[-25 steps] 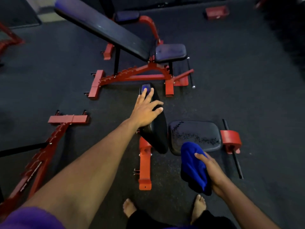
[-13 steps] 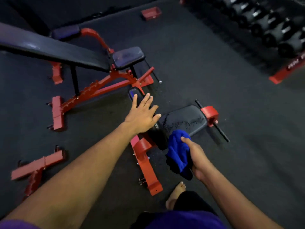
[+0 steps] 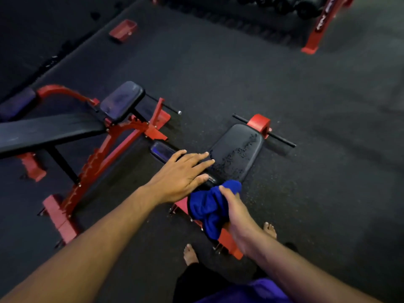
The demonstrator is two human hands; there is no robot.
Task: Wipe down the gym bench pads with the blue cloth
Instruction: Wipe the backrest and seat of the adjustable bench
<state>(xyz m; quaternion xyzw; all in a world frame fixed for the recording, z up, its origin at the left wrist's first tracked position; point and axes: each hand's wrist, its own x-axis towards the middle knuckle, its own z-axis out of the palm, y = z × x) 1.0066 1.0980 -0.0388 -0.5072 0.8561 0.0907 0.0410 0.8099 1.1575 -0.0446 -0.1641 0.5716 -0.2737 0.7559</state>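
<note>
A red-framed gym bench stands right in front of me. Its black seat pad [image 3: 237, 153] shows a cracked, worn patch on top. My left hand [image 3: 181, 176] lies flat with straight fingers on the black back pad [image 3: 162, 152], which is mostly hidden under it. My right hand [image 3: 235, 212] grips a bunched blue cloth [image 3: 208, 207] just below the near end of the seat pad, over the red frame. I cannot tell whether the cloth touches the pad.
A second red bench with a long black back pad [image 3: 48, 130] and small seat pad [image 3: 121, 101] stands to the left. A dumbbell rack [image 3: 321, 22] lines the far right. A small red part [image 3: 123, 30] lies on the dark floor. My bare feet [image 3: 190, 254] are below.
The view has swung right and closer. My left hand slid toward the seat pad end of the back pad. My right hand brought the cloth up near the seat pad.
</note>
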